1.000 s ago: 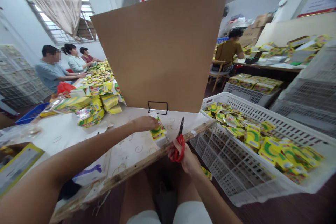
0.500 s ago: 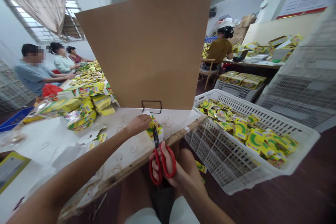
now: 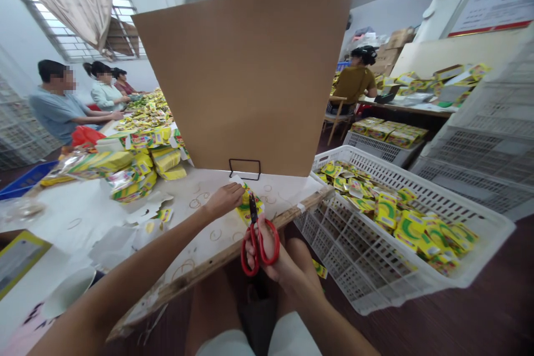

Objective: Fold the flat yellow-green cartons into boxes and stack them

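Observation:
Fingers of my left hand (image 3: 225,200) are closed on a yellow-and-green printed packet (image 3: 242,214), pressed to the white tabletop near its front edge. My right hand (image 3: 271,258) grips scissors (image 3: 271,228) by their red handles, fingers through the loops. The dark blades point away from me and lie over the packet; whether they cut into it I cannot tell. Part of the packet is hidden under my left fingers and the blades. Just beyond it stands a black wire stand (image 3: 245,169) before a large cardboard sheet (image 3: 250,78).
A white crate (image 3: 417,178) full of yellow packets stands right of the wooden table edge (image 3: 221,256). Bundled packets (image 3: 133,178), paper scraps and loose rubber bands lie on the left. A light-coloured cup (image 3: 69,292) sits near my left forearm. Several people work farther back.
The view has shifted slightly, bringing the cup into sight. The scissors have moved up a little over the packet, blades more upright. My left hand keeps its hold on the packet.

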{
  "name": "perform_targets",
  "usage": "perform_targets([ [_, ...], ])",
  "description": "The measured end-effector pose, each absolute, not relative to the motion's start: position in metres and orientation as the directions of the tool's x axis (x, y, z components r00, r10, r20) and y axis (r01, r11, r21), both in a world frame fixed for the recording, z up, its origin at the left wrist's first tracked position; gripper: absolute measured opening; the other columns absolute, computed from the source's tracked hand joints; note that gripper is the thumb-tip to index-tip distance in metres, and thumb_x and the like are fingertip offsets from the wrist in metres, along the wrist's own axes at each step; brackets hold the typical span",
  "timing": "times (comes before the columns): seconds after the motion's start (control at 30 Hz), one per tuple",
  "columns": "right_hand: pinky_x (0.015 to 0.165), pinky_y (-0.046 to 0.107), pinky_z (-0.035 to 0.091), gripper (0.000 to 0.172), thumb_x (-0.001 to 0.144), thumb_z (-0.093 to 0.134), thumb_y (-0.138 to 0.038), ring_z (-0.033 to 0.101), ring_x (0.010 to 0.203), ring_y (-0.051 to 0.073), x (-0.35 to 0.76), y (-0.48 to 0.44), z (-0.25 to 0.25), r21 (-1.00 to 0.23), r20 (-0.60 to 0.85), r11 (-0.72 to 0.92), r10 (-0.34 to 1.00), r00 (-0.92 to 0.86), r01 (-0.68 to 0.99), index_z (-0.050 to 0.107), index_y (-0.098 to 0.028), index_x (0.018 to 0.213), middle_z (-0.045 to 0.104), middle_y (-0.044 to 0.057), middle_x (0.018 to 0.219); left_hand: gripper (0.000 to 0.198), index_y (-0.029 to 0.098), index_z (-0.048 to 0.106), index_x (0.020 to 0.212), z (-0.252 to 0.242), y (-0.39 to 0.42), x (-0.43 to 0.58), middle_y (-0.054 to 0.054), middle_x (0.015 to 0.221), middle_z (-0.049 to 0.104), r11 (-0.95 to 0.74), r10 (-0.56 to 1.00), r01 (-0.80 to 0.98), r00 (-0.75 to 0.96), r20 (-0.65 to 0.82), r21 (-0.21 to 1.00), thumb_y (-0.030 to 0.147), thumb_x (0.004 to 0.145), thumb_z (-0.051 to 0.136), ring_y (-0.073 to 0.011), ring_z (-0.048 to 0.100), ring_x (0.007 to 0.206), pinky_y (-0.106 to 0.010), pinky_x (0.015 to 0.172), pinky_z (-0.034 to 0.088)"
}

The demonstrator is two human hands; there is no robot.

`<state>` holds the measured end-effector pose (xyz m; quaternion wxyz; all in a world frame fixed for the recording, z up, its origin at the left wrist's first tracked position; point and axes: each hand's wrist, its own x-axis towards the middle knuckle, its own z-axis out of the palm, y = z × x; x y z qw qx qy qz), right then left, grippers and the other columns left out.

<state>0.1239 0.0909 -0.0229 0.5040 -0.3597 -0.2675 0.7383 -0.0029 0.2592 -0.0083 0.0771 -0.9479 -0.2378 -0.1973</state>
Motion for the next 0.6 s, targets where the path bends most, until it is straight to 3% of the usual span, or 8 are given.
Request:
perform_targets([
  [0.17,0.033,0.02,0.034,0.074,0.075,0.022,-0.084,0.037,0.029,0.008,0.118,0.092,-0.024,-0.848,-0.236,-0.258,0.966,-0.107,-0.463,0.053,-0.017,0.071,0.041,-0.005,0.038,0.012,0.017,0.053,0.08,-0.01,0.264,-0.007,-0.002,0.077,0.057,-0.779,0.588,0.612,0.64,0.494,0.134,0.01,0.082,0.044,-0.0149,0.054,0.073,-0.027,0.069,0.045],
  [0.23,0.033,0.021,0.034,0.076,0.08,0.013,-0.079,0.038,0.029,0.009,0.118,0.096,-0.026,-0.959,-0.165,-0.164,0.986,-0.015,-0.23,0.055,-0.016,0.073,0.045,-0.003,0.04,0.009,0.016,0.054,0.085,-0.013,0.267,-0.007,-0.001,0.075,0.057,-0.714,0.668,0.664,0.553,0.498,0.221,0.012,0.084,0.046,-0.0129,0.054,0.068,-0.026,0.065,0.046],
  [0.3,0.034,0.022,0.036,0.073,0.084,0.014,-0.074,0.041,0.031,0.01,0.124,0.106,-0.026,-0.996,-0.068,-0.072,0.994,0.082,0.054,0.058,-0.016,0.08,0.052,0.0,0.045,0.008,0.014,0.056,0.089,-0.018,0.27,-0.006,0.001,0.074,0.057,-0.649,0.738,0.7,0.484,0.47,0.298,0.017,0.088,0.049,-0.0115,0.054,0.064,-0.026,0.061,0.047],
  [0.37,0.04,0.024,0.039,0.063,0.085,0.028,-0.07,0.048,0.037,0.012,0.134,0.121,-0.02,-0.97,0.001,-0.029,0.992,0.126,0.242,0.06,-0.016,0.087,0.06,0.003,0.055,0.015,0.013,0.058,0.094,-0.021,0.275,-0.004,0.0,0.078,0.06,-0.583,0.799,0.729,0.431,0.42,0.359,0.025,0.09,0.052,-0.0113,0.057,0.065,-0.027,0.061,0.049],
  [0.47,0.055,0.026,0.044,0.042,0.081,0.053,-0.056,0.061,0.059,0.018,0.15,0.146,-0.008,-0.925,0.037,-0.022,0.988,0.149,0.379,0.064,-0.016,0.082,0.068,0.009,0.072,0.023,0.013,0.059,0.103,-0.025,0.289,-0.01,-0.004,0.093,0.063,-0.462,0.879,0.782,0.343,0.331,0.419,0.032,0.09,0.054,-0.0138,0.062,0.075,-0.031,0.067,0.053],
  [0.6,0.068,0.029,0.043,0.024,0.075,0.063,-0.038,0.065,0.082,0.025,0.157,0.161,0.002,-0.838,0.037,-0.066,0.984,0.177,0.542,0.068,-0.015,0.078,0.071,0.013,0.081,0.029,0.014,0.057,0.112,-0.03,0.31,-0.036,-0.008,0.109,0.061,-0.223,0.967,0.866,0.139,0.211,0.448,0.032,0.089,0.055,-0.019,0.062,0.092,-0.039,0.078,0.054],
])
